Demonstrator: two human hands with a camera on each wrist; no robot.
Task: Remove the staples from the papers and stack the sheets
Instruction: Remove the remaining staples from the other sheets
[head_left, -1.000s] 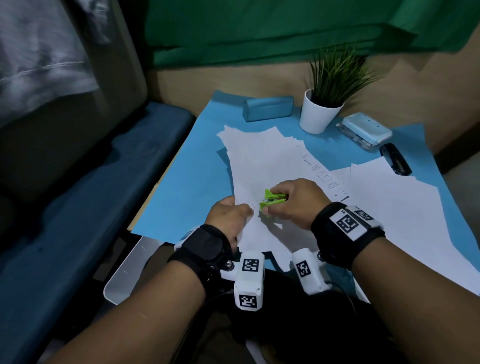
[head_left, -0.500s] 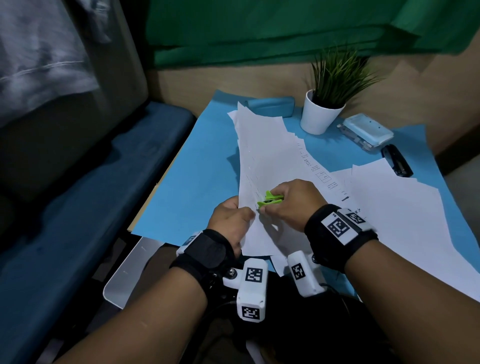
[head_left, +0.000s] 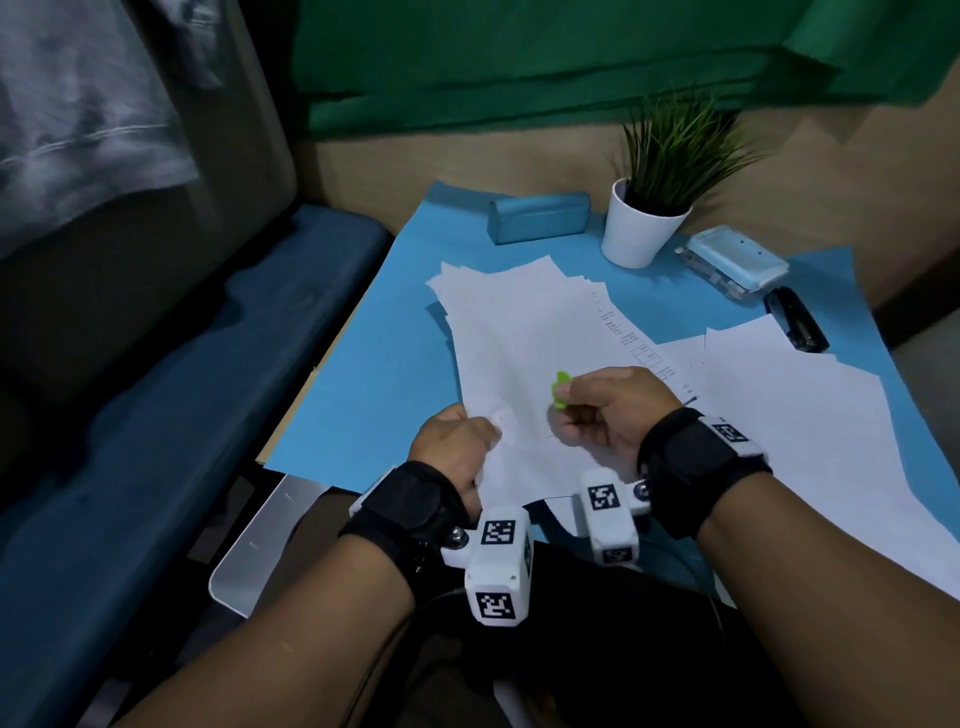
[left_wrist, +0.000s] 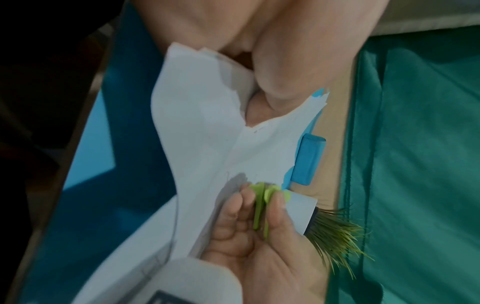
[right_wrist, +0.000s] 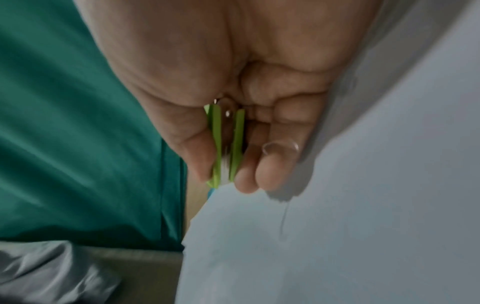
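Observation:
A bundle of white sheets (head_left: 524, 343) lies fanned on the blue mat (head_left: 384, 364). My left hand (head_left: 460, 441) pinches its near corner (left_wrist: 207, 98) between thumb and fingers. My right hand (head_left: 602, 410) grips a green staple remover (head_left: 561, 389), lifted off the paper and pointing up; thumb and fingers squeeze its green arms (right_wrist: 226, 144) in the right wrist view, also seen as the remover (left_wrist: 262, 205) from the left wrist. A second spread of loose white sheets (head_left: 805, 426) lies to the right.
At the back stand a blue case (head_left: 537, 217), a white potted plant (head_left: 649, 218), a light-blue hole punch (head_left: 735, 260) and a black stapler (head_left: 795, 319). A blue cushioned seat (head_left: 156, 415) runs along the left; the mat's near edge is by my wrists.
The sheets, lifted half a second ago, have settled flat again. My right hand has pulled the staple remover away from the corner and turned it upward.

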